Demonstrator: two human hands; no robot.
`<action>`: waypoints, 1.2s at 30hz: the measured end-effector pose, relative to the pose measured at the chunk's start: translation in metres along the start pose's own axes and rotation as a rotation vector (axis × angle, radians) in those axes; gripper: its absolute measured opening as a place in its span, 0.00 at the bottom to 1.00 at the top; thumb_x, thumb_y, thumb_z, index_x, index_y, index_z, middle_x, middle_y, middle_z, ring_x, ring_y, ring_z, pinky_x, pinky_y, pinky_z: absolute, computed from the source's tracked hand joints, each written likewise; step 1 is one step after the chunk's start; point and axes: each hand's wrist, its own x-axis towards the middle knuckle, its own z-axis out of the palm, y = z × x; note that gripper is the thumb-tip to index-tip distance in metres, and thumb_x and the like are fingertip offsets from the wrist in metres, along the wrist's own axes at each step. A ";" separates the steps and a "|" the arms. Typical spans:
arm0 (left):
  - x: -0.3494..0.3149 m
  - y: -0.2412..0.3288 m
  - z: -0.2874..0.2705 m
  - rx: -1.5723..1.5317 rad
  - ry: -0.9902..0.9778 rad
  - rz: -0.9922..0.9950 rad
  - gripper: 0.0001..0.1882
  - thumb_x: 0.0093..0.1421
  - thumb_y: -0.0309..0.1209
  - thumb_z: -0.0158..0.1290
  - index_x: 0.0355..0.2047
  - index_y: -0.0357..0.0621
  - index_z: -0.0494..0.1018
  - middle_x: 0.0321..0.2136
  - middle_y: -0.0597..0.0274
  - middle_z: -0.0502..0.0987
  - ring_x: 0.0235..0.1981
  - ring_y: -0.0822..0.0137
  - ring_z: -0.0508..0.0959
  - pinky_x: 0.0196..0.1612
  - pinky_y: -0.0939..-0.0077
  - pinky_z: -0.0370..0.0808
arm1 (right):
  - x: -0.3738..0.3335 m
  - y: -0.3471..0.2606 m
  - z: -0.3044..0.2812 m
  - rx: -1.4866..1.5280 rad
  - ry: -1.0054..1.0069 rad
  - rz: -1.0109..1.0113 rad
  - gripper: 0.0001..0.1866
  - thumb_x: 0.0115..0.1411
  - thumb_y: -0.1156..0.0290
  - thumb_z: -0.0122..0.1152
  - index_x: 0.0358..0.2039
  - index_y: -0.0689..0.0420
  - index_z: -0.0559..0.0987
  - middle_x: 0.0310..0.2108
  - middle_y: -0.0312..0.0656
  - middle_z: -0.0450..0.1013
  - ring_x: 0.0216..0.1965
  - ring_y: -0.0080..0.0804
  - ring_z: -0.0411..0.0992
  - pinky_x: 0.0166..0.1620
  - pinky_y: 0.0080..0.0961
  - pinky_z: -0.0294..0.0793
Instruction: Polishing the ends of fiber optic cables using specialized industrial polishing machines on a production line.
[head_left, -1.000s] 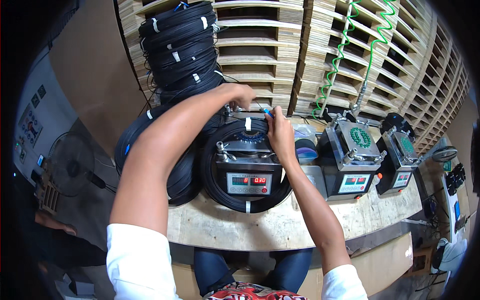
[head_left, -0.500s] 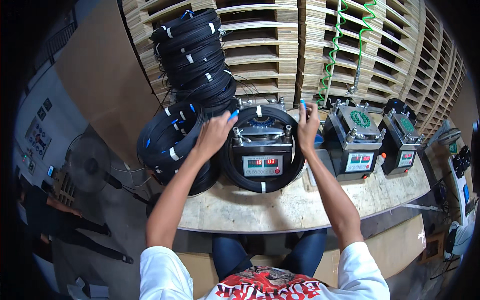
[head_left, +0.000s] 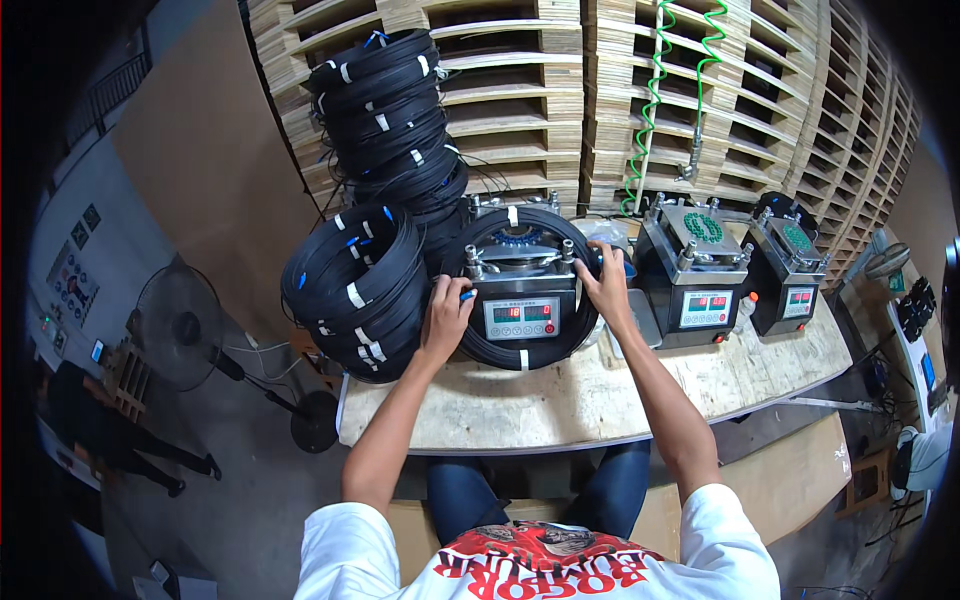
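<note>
A coil of black cable (head_left: 478, 345), bound with white tape, rings the front of a black and silver polishing machine (head_left: 520, 284). The machine's lit control panel shows through the coil's middle. At the coil's left side, my left hand (head_left: 448, 318) is closed on a blue-tipped cable end (head_left: 468, 294). My right hand (head_left: 608, 292) is closed at the coil's right side, its fingers pressed against the cable. A small blue tip shows by those fingers, but they partly hide what they grip.
Stacked black cable coils (head_left: 352, 290) stand close on the left, with a taller stack (head_left: 385, 120) behind. Two similar machines (head_left: 700, 270) (head_left: 790, 265) sit to the right on the wooden table (head_left: 500, 420). Green spiral hoses (head_left: 648, 110) hang before wooden pallets. A fan (head_left: 180, 320) stands at left.
Both hands have come down along the coil, the left further, to beside the control panel. The red digits on the panel's right have changed.
</note>
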 end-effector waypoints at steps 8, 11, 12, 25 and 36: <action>0.011 -0.018 0.013 0.011 0.203 -0.356 0.36 0.59 0.34 0.60 0.63 0.35 0.58 0.50 0.38 0.64 0.50 0.40 0.69 0.55 0.56 0.67 | 0.013 0.028 0.002 0.065 -0.239 0.152 0.46 0.48 0.59 0.76 0.63 0.66 0.64 0.43 0.61 0.77 0.45 0.46 0.78 0.48 0.32 0.75; 0.024 -0.036 0.003 -0.098 -0.033 -0.395 0.38 0.59 0.33 0.61 0.64 0.34 0.57 0.53 0.32 0.68 0.53 0.38 0.70 0.57 0.56 0.67 | 0.028 0.031 -0.008 0.134 -0.390 0.219 0.41 0.51 0.60 0.73 0.59 0.70 0.67 0.39 0.58 0.79 0.41 0.39 0.80 0.45 0.30 0.76; 0.025 -0.039 -0.003 -0.060 -0.038 -0.369 0.36 0.58 0.33 0.61 0.63 0.31 0.59 0.52 0.30 0.71 0.54 0.39 0.71 0.57 0.56 0.68 | 0.029 0.022 -0.009 0.104 -0.396 0.195 0.39 0.53 0.60 0.72 0.58 0.71 0.68 0.38 0.57 0.79 0.40 0.37 0.80 0.45 0.29 0.76; 0.061 -0.038 -0.023 0.044 -0.423 -0.445 0.37 0.59 0.41 0.58 0.62 0.29 0.61 0.46 0.27 0.75 0.49 0.38 0.76 0.54 0.56 0.72 | 0.016 0.051 -0.001 0.285 -0.224 0.138 0.37 0.56 0.59 0.71 0.60 0.68 0.69 0.39 0.48 0.80 0.39 0.23 0.76 0.44 0.24 0.75; 0.069 0.007 -0.078 -0.079 -0.170 -0.242 0.32 0.57 0.33 0.60 0.57 0.24 0.65 0.32 0.28 0.76 0.34 0.44 0.82 0.38 0.62 0.76 | 0.016 -0.015 -0.042 0.356 -0.143 0.107 0.31 0.59 0.64 0.67 0.60 0.63 0.71 0.38 0.46 0.80 0.38 0.21 0.73 0.43 0.22 0.73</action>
